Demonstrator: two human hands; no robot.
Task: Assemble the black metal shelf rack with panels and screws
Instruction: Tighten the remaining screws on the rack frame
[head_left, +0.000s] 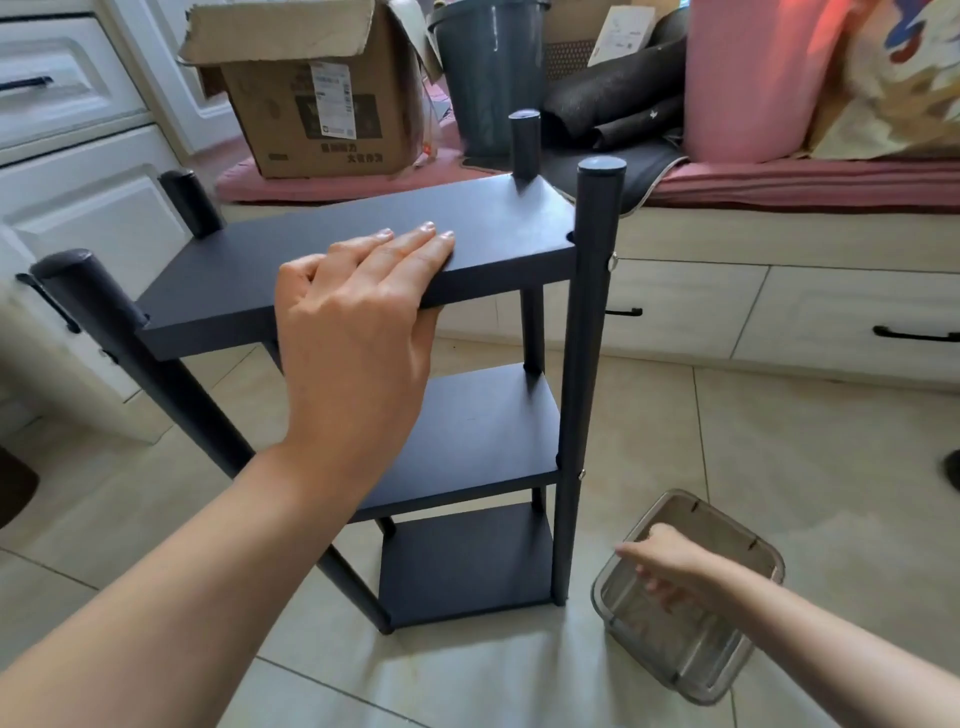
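Left hand (358, 312) lies mid-frame with fingers flat and straight on the rack (363, 270), standing with all three panels in, so it looks almost done; right hand (670, 566), lower right, dips blurred fingers, grip unclear, into the tray (727, 670).

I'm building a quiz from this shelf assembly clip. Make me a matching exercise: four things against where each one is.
Things:
1. left hand
2. right hand
3. cardboard box
4. clear container

Places:
a. on the tiled floor beside the rack
b. flat on the top panel
c. on the pink cushion behind the rack
d. reaching into the container

Pairs: 1-b, 2-d, 3-c, 4-a
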